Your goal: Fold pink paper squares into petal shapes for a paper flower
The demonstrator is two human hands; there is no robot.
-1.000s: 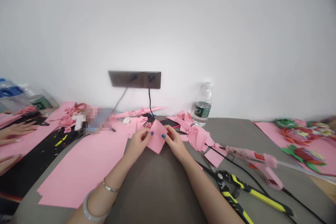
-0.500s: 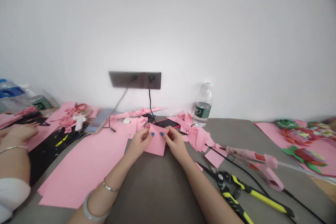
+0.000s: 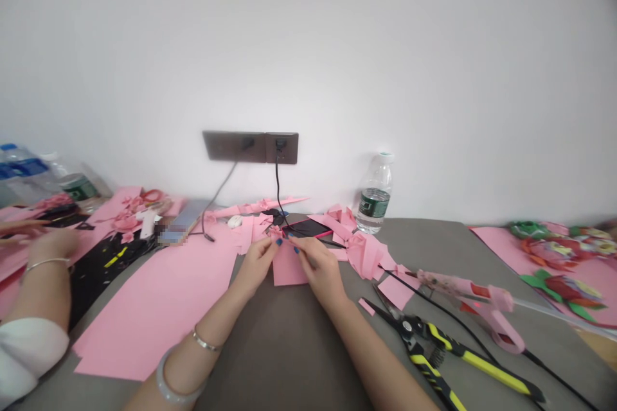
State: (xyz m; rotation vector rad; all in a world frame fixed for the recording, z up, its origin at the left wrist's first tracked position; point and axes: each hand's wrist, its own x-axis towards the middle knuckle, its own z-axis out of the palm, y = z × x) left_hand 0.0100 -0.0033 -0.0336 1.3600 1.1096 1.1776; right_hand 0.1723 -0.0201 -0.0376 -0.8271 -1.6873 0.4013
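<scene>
A square of pink paper is held upright between my two hands, just above the grey table. My left hand pinches its upper left corner between thumb and fingers. At the upper edge, the fingers of my right hand are closed on the same paper and cover its right side. A small folded pink bit shows near the left fingertips. Behind the paper lies a dark phone in a red case, with cut pink scraps around it.
Yellow-and-black shears and a pink glue gun lie right. A water bottle stands by the wall. Large pink sheets lie left, beside a co-worker's arm. Paper flowers sit far right.
My right hand has moved left along the paper's top edge, closer to my left hand, and now covers more of the paper. The co-worker's arm has shifted right.
</scene>
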